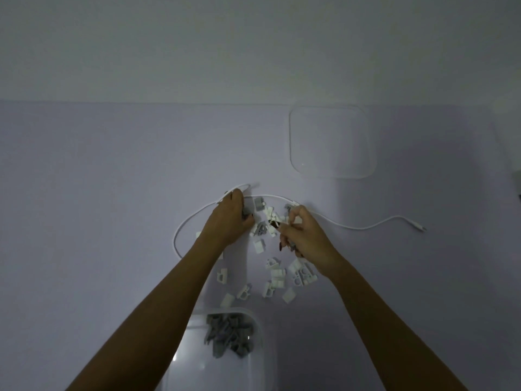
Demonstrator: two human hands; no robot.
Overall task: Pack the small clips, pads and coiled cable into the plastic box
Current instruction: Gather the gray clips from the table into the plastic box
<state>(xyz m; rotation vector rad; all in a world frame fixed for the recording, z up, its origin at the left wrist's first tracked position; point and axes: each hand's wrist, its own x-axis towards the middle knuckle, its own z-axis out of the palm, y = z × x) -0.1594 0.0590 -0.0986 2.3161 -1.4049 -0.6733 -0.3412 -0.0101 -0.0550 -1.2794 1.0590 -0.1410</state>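
Several small white and grey clips (275, 273) lie scattered on the pale table. A white cable (363, 227) loops uncoiled around them, its plug at the right. My left hand (229, 218) is closed over grey clips at the pile's far left, resting on the cable. My right hand (301, 235) pinches small clips between its fingertips. The clear plastic box (263, 359) stands at the near edge, partly under my left forearm, with several grey clips (228, 334) inside. The pads cannot be told apart from the clips.
A clear square lid (332, 142) lies flat at the back right. A wall rises behind the table's far edge. A dark object peeks in at the right edge (518, 176).
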